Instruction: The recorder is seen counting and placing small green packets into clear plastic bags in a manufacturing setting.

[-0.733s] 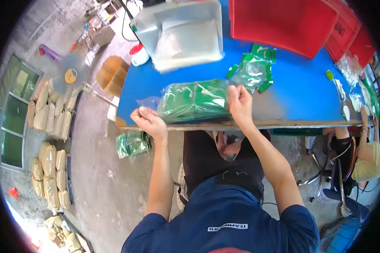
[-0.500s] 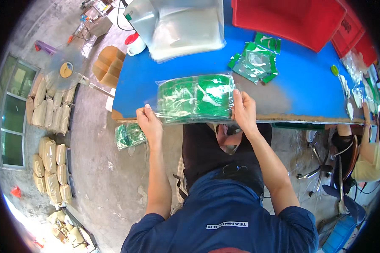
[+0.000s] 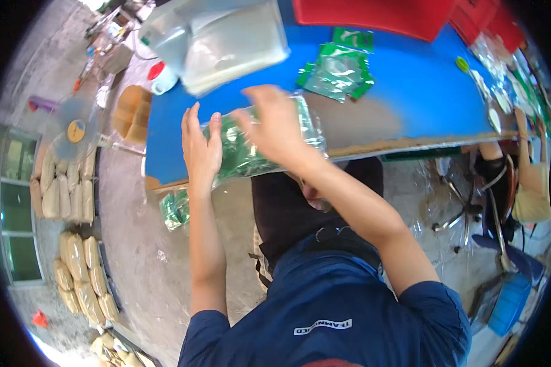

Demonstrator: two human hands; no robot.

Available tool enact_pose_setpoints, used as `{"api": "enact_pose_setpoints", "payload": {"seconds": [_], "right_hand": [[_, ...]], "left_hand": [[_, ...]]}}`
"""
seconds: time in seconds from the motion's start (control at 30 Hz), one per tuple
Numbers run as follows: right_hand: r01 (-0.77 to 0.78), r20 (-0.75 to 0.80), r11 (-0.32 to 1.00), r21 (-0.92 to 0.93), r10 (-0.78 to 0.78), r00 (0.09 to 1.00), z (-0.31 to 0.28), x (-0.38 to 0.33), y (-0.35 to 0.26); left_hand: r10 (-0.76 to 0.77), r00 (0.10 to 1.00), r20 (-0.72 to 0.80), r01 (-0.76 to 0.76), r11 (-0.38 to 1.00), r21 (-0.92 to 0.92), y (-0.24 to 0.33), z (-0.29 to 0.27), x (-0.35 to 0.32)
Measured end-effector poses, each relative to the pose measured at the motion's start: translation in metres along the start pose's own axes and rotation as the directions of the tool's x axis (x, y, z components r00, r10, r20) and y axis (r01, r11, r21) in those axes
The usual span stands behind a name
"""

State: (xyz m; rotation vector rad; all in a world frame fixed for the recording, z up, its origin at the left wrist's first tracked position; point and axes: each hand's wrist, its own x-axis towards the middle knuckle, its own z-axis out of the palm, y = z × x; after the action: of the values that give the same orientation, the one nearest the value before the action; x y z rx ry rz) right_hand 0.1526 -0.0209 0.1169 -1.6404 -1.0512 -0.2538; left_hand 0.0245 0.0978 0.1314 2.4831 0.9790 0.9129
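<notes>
A clear plastic bag of green packets (image 3: 236,153) lies at the near edge of the blue-topped table (image 3: 404,73). At the bag's left end my left hand (image 3: 201,147) stands with its fingers stretched up and the thumb apart, touching or very close to the plastic. Over the bag's middle is my right hand (image 3: 275,125), smeared by motion. Its fingers reach leftward, spread from the thumb, and nothing shows in them. The hand and forearm hide part of the bag. Farther right on the table lie several loose green packets (image 3: 340,73).
A stack of clear bags (image 3: 232,46) lies at the back left, near a white mug with a red top (image 3: 163,77). Red bins (image 3: 373,15) line the back. Another green bag (image 3: 175,209) hangs below the table's left corner. A person (image 3: 532,183) works at the far right.
Both hands have let go of the bag's ends. My right hand has swung left over the bag, and my left hand has risen with fingers extended. The whole view has turned slightly.
</notes>
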Motion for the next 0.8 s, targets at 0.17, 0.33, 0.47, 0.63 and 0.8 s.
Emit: {"api": "enact_pose_setpoints", "payload": {"seconds": [0.17,0.33,0.47,0.63,0.8], "right_hand": [[0.044,0.344,0.903,-0.428,0.118,0.931,0.019,-0.022,0.019],[-0.205,-0.028,0.922,-0.330,0.207,0.978,-0.011,-0.045,0.035],[-0.412,0.054,0.910,-0.043,0.414,0.909,-0.028,-0.048,0.039],[-0.572,0.246,0.817,-0.068,0.570,0.784,-0.030,-0.027,0.047],[-0.483,0.345,0.859,0.171,0.407,0.846,-0.013,-0.034,0.035]], "left_hand": [[-0.276,0.952,0.130,0.285,0.957,-0.052,-0.039,0.036,-0.034],[-0.347,0.937,-0.048,0.330,0.920,-0.212,-0.013,0.042,-0.096],[-0.496,0.855,-0.150,0.418,0.831,-0.367,-0.004,0.050,-0.136],[-0.698,0.701,0.147,0.429,0.248,-0.869,-0.006,0.059,-0.170],[-0.630,0.588,0.507,0.459,-0.256,-0.851,-0.059,0.052,-0.189]]}}
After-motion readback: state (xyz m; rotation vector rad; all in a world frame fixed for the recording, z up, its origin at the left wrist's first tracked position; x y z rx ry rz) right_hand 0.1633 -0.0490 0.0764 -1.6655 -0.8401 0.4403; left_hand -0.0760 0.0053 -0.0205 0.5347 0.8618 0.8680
